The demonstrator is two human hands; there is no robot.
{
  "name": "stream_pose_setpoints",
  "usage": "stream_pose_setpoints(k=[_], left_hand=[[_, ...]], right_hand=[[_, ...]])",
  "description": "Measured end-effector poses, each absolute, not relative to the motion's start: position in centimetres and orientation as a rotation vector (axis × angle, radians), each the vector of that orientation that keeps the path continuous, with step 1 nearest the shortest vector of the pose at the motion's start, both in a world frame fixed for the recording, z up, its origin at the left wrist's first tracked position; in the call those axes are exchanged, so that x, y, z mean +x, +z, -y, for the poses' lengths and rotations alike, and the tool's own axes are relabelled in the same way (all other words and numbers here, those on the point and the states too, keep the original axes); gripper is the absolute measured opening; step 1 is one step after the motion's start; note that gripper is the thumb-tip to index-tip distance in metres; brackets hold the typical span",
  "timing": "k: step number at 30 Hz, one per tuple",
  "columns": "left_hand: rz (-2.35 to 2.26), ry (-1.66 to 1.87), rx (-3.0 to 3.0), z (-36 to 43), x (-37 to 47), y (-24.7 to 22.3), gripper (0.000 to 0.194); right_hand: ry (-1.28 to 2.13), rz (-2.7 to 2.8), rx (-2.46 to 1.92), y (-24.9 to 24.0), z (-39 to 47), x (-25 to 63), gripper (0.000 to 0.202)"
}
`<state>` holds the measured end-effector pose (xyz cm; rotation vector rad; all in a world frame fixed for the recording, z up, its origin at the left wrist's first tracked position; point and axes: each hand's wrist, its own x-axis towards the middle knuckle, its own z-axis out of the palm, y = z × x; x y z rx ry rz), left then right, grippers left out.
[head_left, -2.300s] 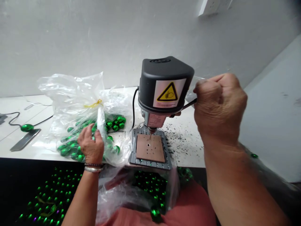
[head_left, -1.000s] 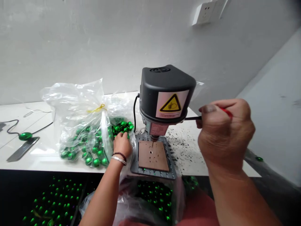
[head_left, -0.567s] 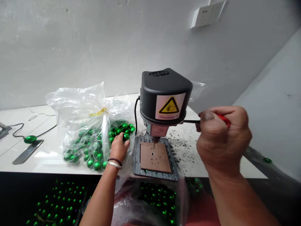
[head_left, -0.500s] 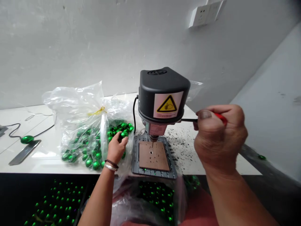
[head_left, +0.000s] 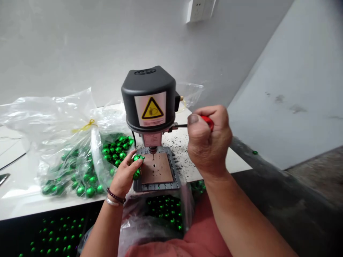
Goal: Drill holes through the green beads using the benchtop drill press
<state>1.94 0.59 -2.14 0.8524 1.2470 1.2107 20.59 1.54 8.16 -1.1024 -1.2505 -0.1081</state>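
Displays on the drill press (head_left: 150, 84) a white label (head_left: 150, 109) with a yellow warning triangle and hand pictogram; cannot read the small print below. Carries a second label (head_left: 152, 139) lower down, likewise too small to read. Holds in the left hand (head_left: 122, 179), between thumb and fingers, a green ball (head_left: 138, 158), at the left edge of the brown board (head_left: 160, 175) and apart from the drill bit (head_left: 153, 156); cannot tell if also gripping the second ball (head_left: 136, 175) just below. Grips the red knob (head_left: 209, 122) with the right hand (head_left: 210, 141), in tightly curled fingers.
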Motion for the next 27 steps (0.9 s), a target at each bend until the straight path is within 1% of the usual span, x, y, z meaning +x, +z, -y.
stream_pose_setpoints(k=[3, 7, 15, 19, 22, 27], left_hand=[[-1.477, 1.122, 1.129, -0.9, 2.0, -3.1, 0.052], [-1.563, 0.958, 1.422, -1.3, 2.1, -4.1, 0.043], [-1.805, 0.729, 1.692, -1.4, 3.8, -3.1, 0.043], [-1.833, 0.626, 1.848, -1.6, 4.5, -3.3, 0.043], [-1.795, 0.623, 1.982, -1.6, 4.8, -3.4, 0.041], [-1.741, 0.643, 1.965, -1.5, 4.7, -3.6, 0.041]], right_hand=[[-0.112, 1.254, -1.112, 8.2, -1.5, 20.6, 0.021], [-0.122, 1.27, -1.125, 8.3, -1.5, 20.5, 0.021], [-0.133, 1.319, -1.138, 8.2, -1.3, 20.7, 0.023], [-0.128, 1.331, -1.18, 8.2, -1.2, 20.8, 0.024], [-0.116, 1.332, -1.201, 8.2, -1.2, 20.8, 0.024], [-0.096, 1.326, -1.083, 8.1, -1.2, 20.9, 0.019]])
